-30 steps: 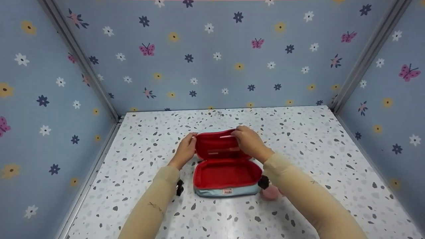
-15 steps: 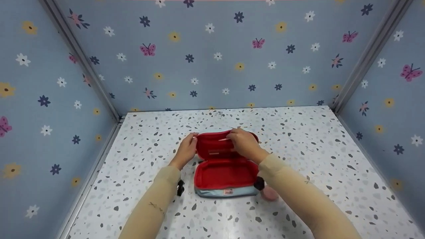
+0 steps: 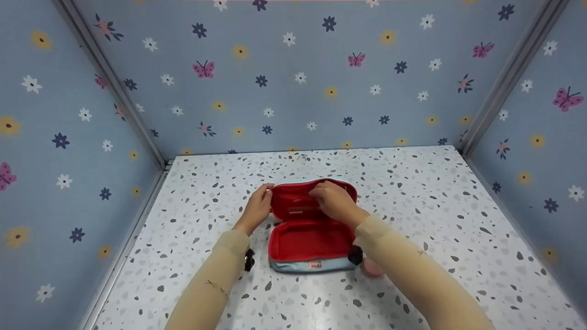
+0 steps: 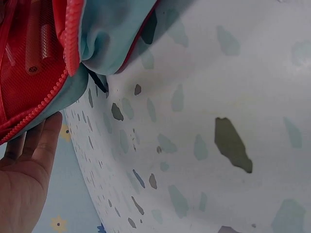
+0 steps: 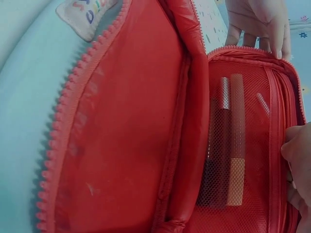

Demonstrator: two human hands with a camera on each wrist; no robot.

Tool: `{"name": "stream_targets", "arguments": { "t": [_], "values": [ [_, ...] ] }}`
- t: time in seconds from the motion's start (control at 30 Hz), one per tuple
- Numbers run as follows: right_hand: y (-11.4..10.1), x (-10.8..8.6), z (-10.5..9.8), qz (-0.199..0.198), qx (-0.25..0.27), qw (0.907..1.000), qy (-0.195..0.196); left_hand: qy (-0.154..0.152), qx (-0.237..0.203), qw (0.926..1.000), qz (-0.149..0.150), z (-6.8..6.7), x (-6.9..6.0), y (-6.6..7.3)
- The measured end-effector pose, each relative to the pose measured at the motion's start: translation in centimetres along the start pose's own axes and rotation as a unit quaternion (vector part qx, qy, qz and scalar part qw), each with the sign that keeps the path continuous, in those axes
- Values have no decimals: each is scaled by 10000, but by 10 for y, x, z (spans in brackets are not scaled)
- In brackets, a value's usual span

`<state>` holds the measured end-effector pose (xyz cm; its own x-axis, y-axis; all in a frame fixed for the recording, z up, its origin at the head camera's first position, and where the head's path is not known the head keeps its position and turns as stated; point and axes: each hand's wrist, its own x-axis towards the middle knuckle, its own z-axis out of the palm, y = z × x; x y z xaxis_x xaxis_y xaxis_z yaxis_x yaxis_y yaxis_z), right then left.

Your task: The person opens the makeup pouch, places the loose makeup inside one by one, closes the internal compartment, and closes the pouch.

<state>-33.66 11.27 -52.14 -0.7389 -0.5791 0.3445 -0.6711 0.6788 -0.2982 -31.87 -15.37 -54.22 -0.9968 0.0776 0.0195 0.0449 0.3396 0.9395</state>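
A light-blue zip case (image 3: 293, 266) with red lining lies unzipped, its lid (image 5: 257, 218) raised at the back. Behind the lid's mesh pocket (image 5: 221, 189) sit several slender tubes (image 5: 237, 141). My left hand (image 3: 256, 207) grips the lid's left edge, thumb inside and fingers behind it. At the pocket's upper edge, my right hand (image 3: 335, 201) pinches a slim pale stick (image 5: 263, 103), whose tip shows behind the mesh. The rest of that stick is mostly hidden by the fingers and red fabric. The bottom half of the case shows bare red lining.
A round pink object (image 3: 372, 267) lies right of the case, partly covered by the right sleeve. Small black devices (image 3: 249, 260) show beside the forearms. The speckled white tabletop (image 3: 206, 183) meets flower-patterned walls (image 3: 302, 101) at the back and sides.
My right hand has moved left and down from the lid's top edge, and the pale stick has slid into the mesh pocket. My left hand keeps its grip on the lid.
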Motion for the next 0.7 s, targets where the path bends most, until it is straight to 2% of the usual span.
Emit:
{"name": "stream_targets", "arguments": {
  "t": [0.3, 0.53, 0.7],
  "values": [
    [-1, -3, -1, 124, -89, 9997, -201, 19, 8, 10000, -11, 0, -1, 0],
    [-1, -4, 0, 112, -100, 9998, -117, -5, -39, 10000, 11, 1, -2, 2],
    [-2, -2, 0, -58, -191, 9998, 76, -18, -65, 10000, 51, 1, -4, 2]
  ]
}}
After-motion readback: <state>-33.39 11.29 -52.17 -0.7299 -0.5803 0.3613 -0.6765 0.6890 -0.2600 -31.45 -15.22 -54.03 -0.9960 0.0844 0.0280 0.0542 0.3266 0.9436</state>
